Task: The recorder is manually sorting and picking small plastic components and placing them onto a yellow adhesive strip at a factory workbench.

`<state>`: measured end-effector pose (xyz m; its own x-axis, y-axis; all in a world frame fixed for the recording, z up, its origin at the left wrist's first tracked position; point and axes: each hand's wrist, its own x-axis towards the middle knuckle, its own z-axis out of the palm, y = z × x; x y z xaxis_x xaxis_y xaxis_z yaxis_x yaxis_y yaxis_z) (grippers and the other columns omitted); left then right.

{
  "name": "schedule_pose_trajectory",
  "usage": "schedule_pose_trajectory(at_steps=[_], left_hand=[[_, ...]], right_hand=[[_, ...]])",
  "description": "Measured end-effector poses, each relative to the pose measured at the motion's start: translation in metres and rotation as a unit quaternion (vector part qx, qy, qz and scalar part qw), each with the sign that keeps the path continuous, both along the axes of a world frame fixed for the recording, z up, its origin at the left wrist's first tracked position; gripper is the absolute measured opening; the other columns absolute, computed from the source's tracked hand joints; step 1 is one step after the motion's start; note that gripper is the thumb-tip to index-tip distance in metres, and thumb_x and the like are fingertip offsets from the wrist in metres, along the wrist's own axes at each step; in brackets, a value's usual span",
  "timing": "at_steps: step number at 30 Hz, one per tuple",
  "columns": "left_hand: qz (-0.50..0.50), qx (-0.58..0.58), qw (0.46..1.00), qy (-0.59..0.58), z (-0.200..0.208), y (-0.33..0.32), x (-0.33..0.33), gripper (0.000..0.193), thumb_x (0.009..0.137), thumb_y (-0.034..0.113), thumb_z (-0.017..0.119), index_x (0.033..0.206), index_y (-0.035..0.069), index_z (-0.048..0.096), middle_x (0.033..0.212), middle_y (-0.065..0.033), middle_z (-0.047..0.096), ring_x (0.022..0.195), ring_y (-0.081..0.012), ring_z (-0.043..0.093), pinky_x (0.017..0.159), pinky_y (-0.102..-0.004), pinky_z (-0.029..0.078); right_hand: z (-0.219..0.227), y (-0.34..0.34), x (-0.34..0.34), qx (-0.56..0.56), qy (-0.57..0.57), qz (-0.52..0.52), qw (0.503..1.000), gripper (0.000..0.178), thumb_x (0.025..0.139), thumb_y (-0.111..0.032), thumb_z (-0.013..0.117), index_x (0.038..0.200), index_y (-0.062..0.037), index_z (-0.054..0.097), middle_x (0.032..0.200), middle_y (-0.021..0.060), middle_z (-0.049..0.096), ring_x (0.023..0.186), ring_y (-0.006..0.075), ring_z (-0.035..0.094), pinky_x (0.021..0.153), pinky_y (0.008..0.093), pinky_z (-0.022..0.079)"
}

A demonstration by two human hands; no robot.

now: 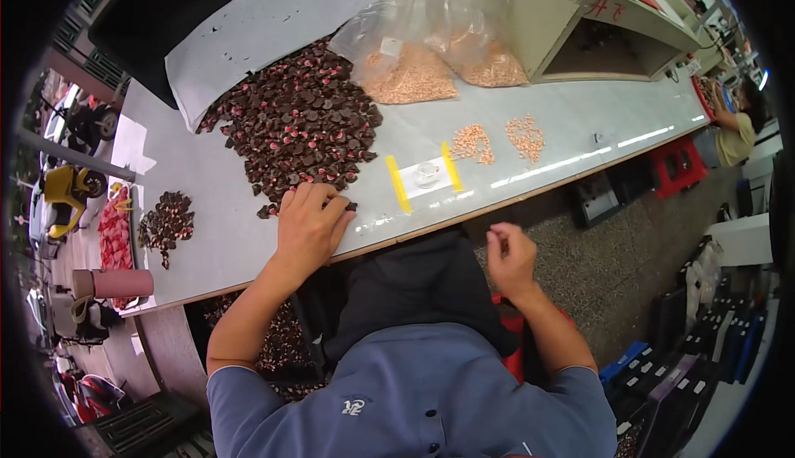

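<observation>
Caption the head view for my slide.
Left hand at the edge of a dark heap, right hand off the table.

- Pale worktable (219, 247) across the centre, white glare (546, 170) streaking its right part
- Grey speckled floor (604, 267), right of centre
- Yellow scooter (65, 209), far left

we see dark brown pieces (302, 118) flecked with pinkish red, grains (468, 137) in pale orange, a white card (414, 190) edged by bright yellow strips (399, 183), a pale grey tabletop (571, 114), a slate-blue shirt (397, 367) and a dusty pink cylinder (122, 282).
</observation>
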<state>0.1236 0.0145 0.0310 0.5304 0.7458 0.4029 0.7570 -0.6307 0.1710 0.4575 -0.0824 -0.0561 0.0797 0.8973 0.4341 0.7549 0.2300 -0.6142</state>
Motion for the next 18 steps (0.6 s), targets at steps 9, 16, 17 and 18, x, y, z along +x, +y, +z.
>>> schedule_pose_trajectory(at_steps=[9,16,17,18], left_hand=[[-0.026,-0.236,0.971,-0.002,0.010,0.012,0.016,0.021,0.075,0.012,0.075,0.087,0.004,0.059,0.088,-0.0115,0.061,0.081,-0.0314,0.063,0.070,-0.0421,0.049],[-0.083,-0.229,0.970,0.003,0.013,0.015,0.020,0.017,0.082,0.014,0.070,0.095,0.005,0.064,0.090,-0.0118,0.059,0.079,-0.0308,0.065,0.069,-0.0413,0.052],[-0.099,-0.242,0.965,-0.009,0.011,0.017,0.019,0.017,0.082,0.013,0.070,0.096,0.005,0.066,0.090,-0.0113,0.058,0.079,-0.0292,0.065,0.069,-0.0398,0.052],[-0.115,-0.254,0.960,-0.021,0.010,0.019,0.019,0.017,0.082,0.011,0.070,0.098,0.005,0.067,0.090,-0.0108,0.058,0.079,-0.0276,0.065,0.070,-0.0384,0.052]], right_hand=[[0.053,0.085,0.016,-0.011,0.005,-0.039,0.999,0.008,0.090,-0.006,0.064,0.098,-0.0029,0.063,0.073,0.0117,0.064,0.060,0.0206,0.062,0.058,0.0316,0.049],[0.054,0.097,0.009,0.026,-0.105,-0.022,0.994,0.016,0.087,-0.005,0.062,0.101,-0.0050,0.068,0.084,0.0124,0.068,0.070,0.0302,0.065,0.062,0.0364,0.051],[0.056,0.095,0.008,0.011,-0.122,-0.009,0.992,0.016,0.086,-0.005,0.062,0.101,-0.0051,0.069,0.086,0.0126,0.069,0.071,0.0312,0.065,0.062,0.0363,0.051],[0.057,0.094,0.009,0.009,-0.124,-0.010,0.992,0.016,0.086,-0.005,0.062,0.101,-0.0051,0.069,0.086,0.0126,0.069,0.071,0.0312,0.065,0.062,0.0363,0.051]])
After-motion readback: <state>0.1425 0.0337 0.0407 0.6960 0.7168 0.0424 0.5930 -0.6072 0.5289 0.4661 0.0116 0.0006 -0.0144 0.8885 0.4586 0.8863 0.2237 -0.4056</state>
